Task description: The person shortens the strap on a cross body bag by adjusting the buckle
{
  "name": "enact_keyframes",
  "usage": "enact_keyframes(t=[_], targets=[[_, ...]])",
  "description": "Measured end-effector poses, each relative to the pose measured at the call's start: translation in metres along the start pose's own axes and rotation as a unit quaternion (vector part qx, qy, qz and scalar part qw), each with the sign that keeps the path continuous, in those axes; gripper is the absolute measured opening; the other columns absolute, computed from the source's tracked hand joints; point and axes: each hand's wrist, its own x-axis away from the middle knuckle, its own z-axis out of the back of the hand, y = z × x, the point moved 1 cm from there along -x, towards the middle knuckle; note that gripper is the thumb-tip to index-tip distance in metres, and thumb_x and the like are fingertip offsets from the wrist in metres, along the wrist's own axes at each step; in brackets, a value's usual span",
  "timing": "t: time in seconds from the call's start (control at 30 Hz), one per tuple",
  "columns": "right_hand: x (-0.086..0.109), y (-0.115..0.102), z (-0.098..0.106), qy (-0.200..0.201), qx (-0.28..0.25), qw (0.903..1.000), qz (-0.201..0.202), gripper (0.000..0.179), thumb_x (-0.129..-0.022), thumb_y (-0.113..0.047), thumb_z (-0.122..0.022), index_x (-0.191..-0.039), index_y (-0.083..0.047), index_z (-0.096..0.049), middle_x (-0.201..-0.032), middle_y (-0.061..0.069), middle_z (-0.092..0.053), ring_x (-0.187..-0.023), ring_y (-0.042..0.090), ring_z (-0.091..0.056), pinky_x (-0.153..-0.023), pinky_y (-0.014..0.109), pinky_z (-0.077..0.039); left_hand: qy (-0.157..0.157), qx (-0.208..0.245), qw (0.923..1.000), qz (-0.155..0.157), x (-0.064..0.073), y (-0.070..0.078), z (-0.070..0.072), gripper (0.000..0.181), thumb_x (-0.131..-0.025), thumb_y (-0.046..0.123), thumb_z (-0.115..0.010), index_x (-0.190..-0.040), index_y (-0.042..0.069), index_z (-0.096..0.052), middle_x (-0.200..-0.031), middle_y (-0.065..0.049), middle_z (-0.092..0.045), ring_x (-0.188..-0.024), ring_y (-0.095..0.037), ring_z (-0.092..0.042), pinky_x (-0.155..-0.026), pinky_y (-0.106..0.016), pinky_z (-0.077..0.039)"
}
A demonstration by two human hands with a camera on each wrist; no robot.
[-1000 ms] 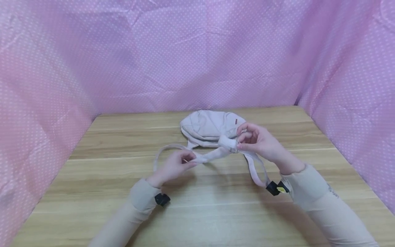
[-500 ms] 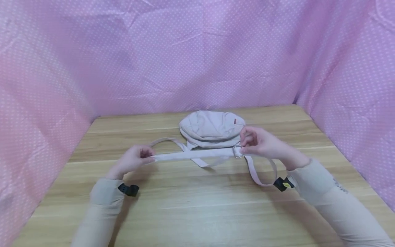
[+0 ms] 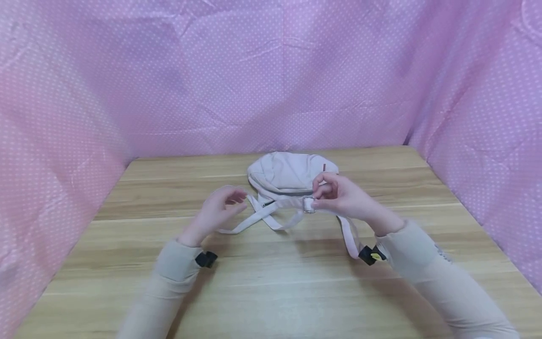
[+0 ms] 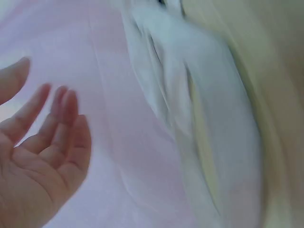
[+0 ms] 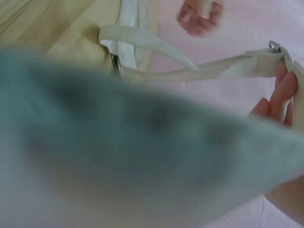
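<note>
A pale, off-white bag [image 3: 288, 172] with a small red tag lies toward the back of the wooden table. Its long strap [image 3: 250, 221] loops and crosses in front of it. My right hand [image 3: 345, 197] pinches the strap at its metal buckle [image 3: 309, 205], held up before the bag's right side. To the left, my left hand [image 3: 222, 207] hovers over the strap with nothing in its grasp. The left wrist view shows that hand [image 4: 45, 156] with loose, spread fingers, apart from the blurred strap [image 4: 218, 114]. A sleeve covers much of the right wrist view.
The wooden table [image 3: 271, 292] extends on all sides of the bag. Pink dotted cloth [image 3: 271, 75] hangs behind it and at both sides. Another strap portion [image 3: 349, 238] curves down to the right beneath my right wrist.
My left hand pulled the strap out leftward until taut, then let it go and came back partway right. The strap has sagged. My right hand keeps the buckle, shifted slightly left.
</note>
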Motion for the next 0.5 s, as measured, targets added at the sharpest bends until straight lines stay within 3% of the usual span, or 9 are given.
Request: enact_keyframes(t=[0.1,0.2,0.37,0.5], targets=[[-0.002,-0.002,-0.007,0.011,-0.01,0.9999,0.004,0.023,-0.082,0.011,-0.063,-0.097,0.007,-0.045,-0.073,-0.01,-0.066,-0.066,0.006,-0.057,-0.061,0.019,-0.048,0.022,-0.003,0.9968,-0.077,-0.002,0.022,-0.013,0.03,-0.083,0.004,-0.07,-0.11,-0.003,-0.061,-0.107,-0.015,-0.065,-0.1,-0.028,-0.061,-0.09,-0.041,-0.051],[-0.002,-0.004,-0.013,0.02,-0.018,0.9995,0.014,0.025,-0.08,0.012,-0.063,-0.098,0.008,-0.045,-0.074,-0.011,-0.066,-0.068,0.006,-0.059,-0.063,0.019,-0.05,0.029,0.015,0.9913,-0.127,-0.003,0.038,-0.025,0.035,-0.079,0.005,-0.074,-0.111,0.0,-0.061,-0.11,-0.011,-0.064,-0.103,-0.025,-0.058,-0.092,-0.037,-0.049],[-0.003,-0.006,-0.024,0.021,-0.026,0.999,0.028,0.026,-0.079,0.012,-0.064,-0.098,0.008,-0.047,-0.075,-0.013,-0.066,-0.07,0.007,-0.061,-0.064,0.02,-0.052,0.013,0.064,0.9873,-0.145,-0.004,0.054,-0.043,0.043,-0.076,0.009,-0.078,-0.115,0.007,-0.06,-0.116,-0.005,-0.06,-0.11,-0.017,-0.054,-0.098,-0.033,-0.044],[-0.003,-0.008,-0.031,0.013,-0.038,0.9985,0.036,0.025,-0.079,0.012,-0.065,-0.096,0.009,-0.047,-0.074,-0.013,-0.067,-0.07,0.007,-0.062,-0.064,0.02,-0.051,0.009,0.076,0.9854,-0.152,-0.004,0.06,-0.054,0.042,-0.076,0.011,-0.078,-0.115,0.009,-0.061,-0.114,-0.001,-0.06,-0.11,-0.014,-0.053,-0.1,-0.033,-0.043]])
